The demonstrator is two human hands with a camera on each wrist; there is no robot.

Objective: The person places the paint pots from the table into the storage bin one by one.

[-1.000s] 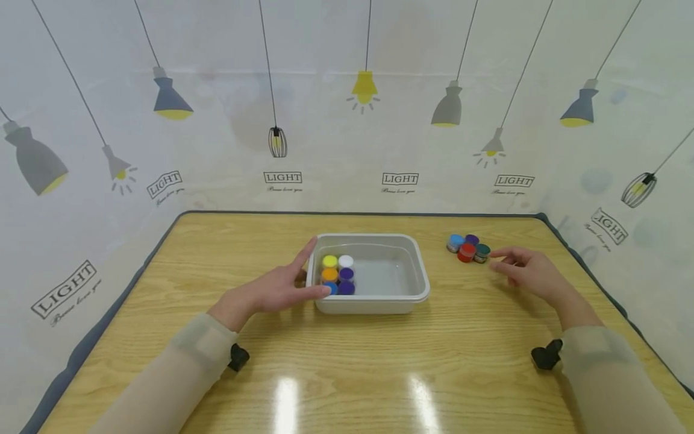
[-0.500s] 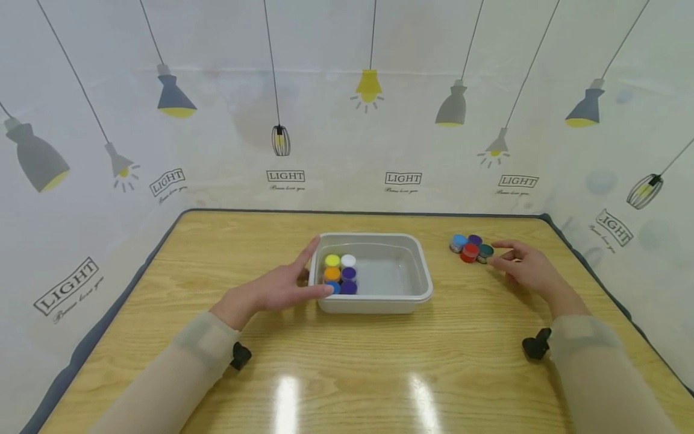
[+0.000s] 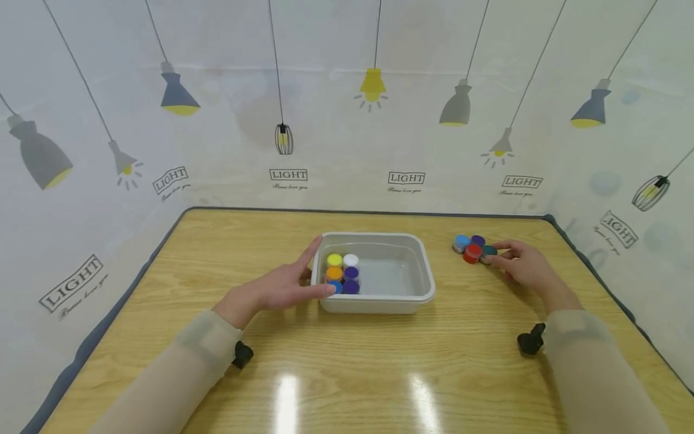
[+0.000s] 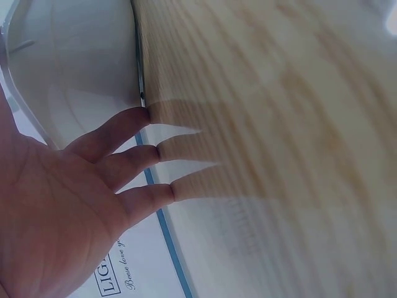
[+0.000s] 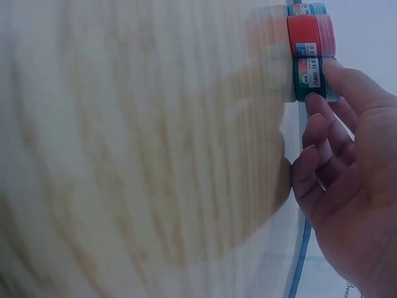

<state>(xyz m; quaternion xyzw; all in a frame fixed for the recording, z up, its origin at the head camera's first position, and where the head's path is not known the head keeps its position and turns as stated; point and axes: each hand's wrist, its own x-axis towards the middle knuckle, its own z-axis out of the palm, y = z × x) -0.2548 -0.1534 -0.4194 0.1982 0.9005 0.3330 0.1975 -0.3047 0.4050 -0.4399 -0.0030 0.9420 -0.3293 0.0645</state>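
My left hand rests at the left end of a light grey plastic tub, index finger along the rim and thumb over the front left corner. In the left wrist view its other fingers extend down to the table beside the tub. Small paint jars stand inside at the left: yellow, white, orange, blue and two purple. My right hand pinches a dark green paint jar between thumb and fingers, right against a red jar.
Behind the red jar, a light blue jar and a purple jar stand on the wooden table. A pale wall cloth printed with lamps rises along the table's back and sides.
My right hand has moved slightly left onto the dark green jar, and its fingers have closed round it. My left hand keeps its place on the tub. The head view has shifted slightly.
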